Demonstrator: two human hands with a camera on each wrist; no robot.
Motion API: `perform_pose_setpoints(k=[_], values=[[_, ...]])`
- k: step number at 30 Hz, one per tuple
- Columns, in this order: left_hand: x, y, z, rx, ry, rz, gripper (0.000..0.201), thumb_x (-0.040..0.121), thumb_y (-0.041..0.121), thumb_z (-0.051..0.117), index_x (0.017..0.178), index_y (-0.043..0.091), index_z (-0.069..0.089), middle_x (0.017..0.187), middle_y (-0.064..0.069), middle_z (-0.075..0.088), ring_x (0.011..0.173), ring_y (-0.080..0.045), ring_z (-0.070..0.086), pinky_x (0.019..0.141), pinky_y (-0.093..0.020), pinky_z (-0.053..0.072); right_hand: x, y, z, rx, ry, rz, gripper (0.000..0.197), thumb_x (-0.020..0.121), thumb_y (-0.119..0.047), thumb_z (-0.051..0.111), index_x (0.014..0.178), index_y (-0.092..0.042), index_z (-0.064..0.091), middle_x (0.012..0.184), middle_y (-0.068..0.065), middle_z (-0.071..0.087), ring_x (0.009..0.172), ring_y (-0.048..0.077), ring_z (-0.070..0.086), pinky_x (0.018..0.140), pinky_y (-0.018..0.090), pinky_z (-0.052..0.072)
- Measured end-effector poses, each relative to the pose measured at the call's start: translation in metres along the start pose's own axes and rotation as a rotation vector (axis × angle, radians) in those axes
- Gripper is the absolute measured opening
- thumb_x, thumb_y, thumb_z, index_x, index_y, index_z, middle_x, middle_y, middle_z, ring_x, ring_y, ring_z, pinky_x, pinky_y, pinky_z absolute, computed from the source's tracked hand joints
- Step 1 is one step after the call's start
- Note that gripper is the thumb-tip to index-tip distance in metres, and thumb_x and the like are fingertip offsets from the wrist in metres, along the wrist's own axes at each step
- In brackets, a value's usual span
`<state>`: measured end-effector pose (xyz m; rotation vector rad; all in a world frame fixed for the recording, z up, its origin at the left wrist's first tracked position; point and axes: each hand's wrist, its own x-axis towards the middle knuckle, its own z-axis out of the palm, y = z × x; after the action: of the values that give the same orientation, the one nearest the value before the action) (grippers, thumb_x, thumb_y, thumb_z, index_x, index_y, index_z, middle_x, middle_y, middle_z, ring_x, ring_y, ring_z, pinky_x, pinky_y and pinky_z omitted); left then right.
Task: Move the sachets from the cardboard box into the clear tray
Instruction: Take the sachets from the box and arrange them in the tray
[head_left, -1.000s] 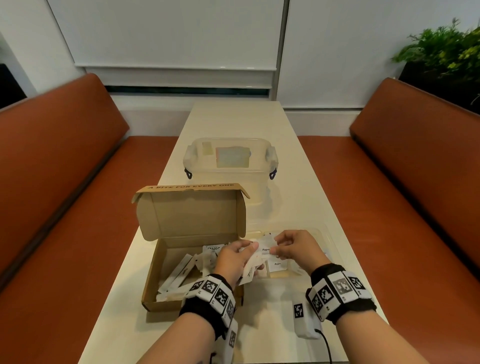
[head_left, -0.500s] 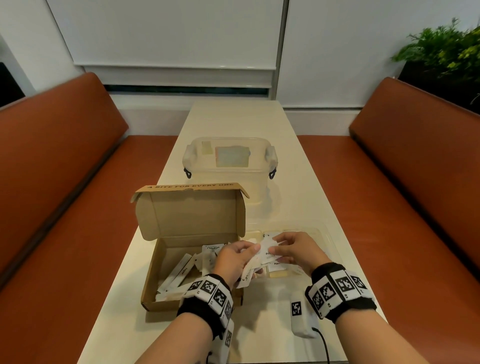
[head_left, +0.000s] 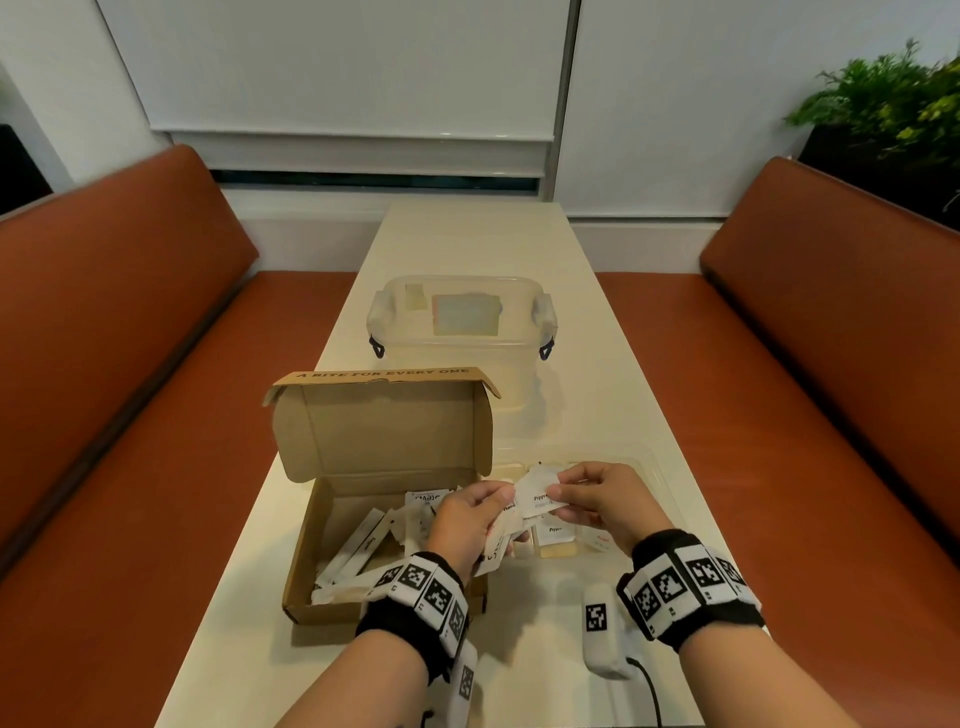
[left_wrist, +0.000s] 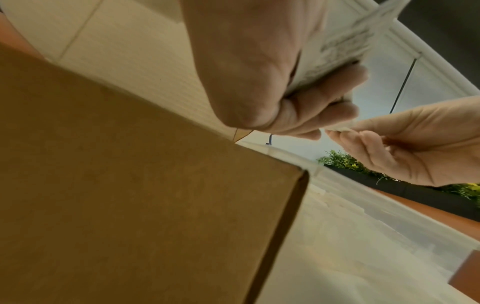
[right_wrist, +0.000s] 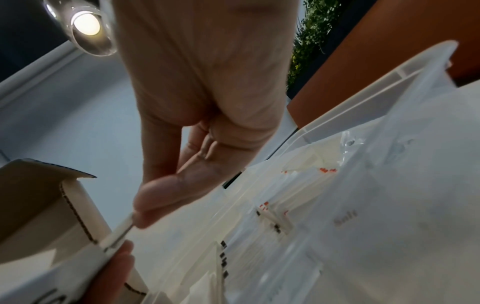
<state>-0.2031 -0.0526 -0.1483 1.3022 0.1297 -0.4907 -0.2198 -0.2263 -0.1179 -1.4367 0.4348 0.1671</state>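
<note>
An open cardboard box (head_left: 304, 582) sits on the table's near left with several white sachets (head_left: 363, 545) lying inside. To its right stands the clear tray (head_left: 657, 473), holding a few sachets (head_left: 555, 535). My left hand (head_left: 470, 519) grips a bunch of sachets (left_wrist: 335, 53) above the box's right wall. My right hand (head_left: 597, 493) pinches one white sachet (head_left: 537, 496) between thumb and fingers, over the tray's left part, next to the left hand. In the right wrist view the pinched sachet (right_wrist: 116, 232) shows edge-on below the thumb.
A clear lidded plastic container (head_left: 460, 332) stands behind the box, mid-table. A small white device with a marker and cable (head_left: 600, 631) lies near the front edge. Orange benches (head_left: 130, 364) flank the table on both sides; a plant (head_left: 893, 104) sits back right.
Both hands stay close together over the gap between box and tray. The right hand's pinched sachet has shifted slightly, drawn from the left hand's bunch.
</note>
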Motion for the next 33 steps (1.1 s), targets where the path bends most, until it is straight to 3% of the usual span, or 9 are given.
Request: perform_pose_setpoints(k=[7,13,16,20,23,27,33], values=[[0.004,-0.003,-0.002,-0.005,0.049,-0.003,0.009,0.094,0.012,0.057,0.098,0.009,0.064,0.075,-0.013,0.071,0.050,-0.020,0.066,0.036,-0.019,0.043,-0.002,0.000,-0.005,-0.023,0.051,-0.037,0.024,0.072,0.009,0.073,0.093,0.000,0.066,0.085,0.020,0.072,0.070,0.021,0.070,0.058,0.019,0.056],[0.006,-0.006,-0.005,0.042,0.087,-0.010,0.015,0.092,0.008,0.059,0.106,0.005,0.064,0.083,-0.015,0.072,0.051,-0.022,0.067,0.039,-0.023,0.048,-0.005,0.000,-0.007,-0.088,0.035,-0.039,0.016,0.076,0.010,0.069,0.089,0.001,0.064,0.083,0.016,0.070,0.069,0.019,0.068,0.057,0.018,0.054],[0.005,-0.006,-0.003,0.107,0.102,0.053,0.015,0.090,0.002,0.059,0.100,0.013,0.060,0.093,-0.015,0.067,0.048,-0.024,0.067,0.037,-0.022,0.046,-0.005,-0.001,-0.003,-0.061,0.054,-0.064,0.012,0.078,0.009,0.068,0.084,0.000,0.064,0.084,0.018,0.070,0.071,0.021,0.068,0.057,0.018,0.055],[0.003,-0.002,-0.001,0.116,0.038,0.056,0.013,0.092,0.001,0.056,0.088,0.011,0.064,0.087,-0.016,0.068,0.048,-0.022,0.066,0.037,-0.022,0.046,-0.003,-0.003,0.001,0.017,0.104,-0.119,0.010,0.079,0.006,0.069,0.080,-0.002,0.064,0.085,0.023,0.069,0.069,0.022,0.066,0.057,0.017,0.055],[0.003,0.001,0.001,0.085,-0.003,0.034,0.008,0.092,0.008,0.059,0.093,0.008,0.067,0.073,-0.014,0.070,0.049,-0.019,0.065,0.037,-0.020,0.046,-0.002,-0.003,0.003,0.011,0.123,-0.144,0.010,0.079,0.005,0.070,0.079,-0.003,0.064,0.078,0.021,0.070,0.064,0.020,0.065,0.056,0.017,0.055],[0.003,0.005,0.003,0.024,-0.004,0.030,0.009,0.091,0.013,0.061,0.093,0.010,0.069,0.072,-0.012,0.072,0.052,-0.018,0.066,0.036,-0.019,0.043,-0.001,-0.002,0.004,-0.036,0.149,-0.151,0.011,0.078,0.005,0.070,0.076,-0.003,0.063,0.073,0.018,0.070,0.057,0.016,0.066,0.054,0.017,0.055],[0.005,0.004,0.000,0.013,0.039,0.031,0.008,0.092,0.014,0.061,0.091,0.010,0.068,0.067,-0.012,0.072,0.050,-0.017,0.066,0.034,-0.018,0.042,-0.003,-0.002,0.005,0.012,0.093,-0.128,0.012,0.079,0.006,0.069,0.075,-0.002,0.061,0.080,0.024,0.070,0.063,0.023,0.068,0.053,0.019,0.054]])
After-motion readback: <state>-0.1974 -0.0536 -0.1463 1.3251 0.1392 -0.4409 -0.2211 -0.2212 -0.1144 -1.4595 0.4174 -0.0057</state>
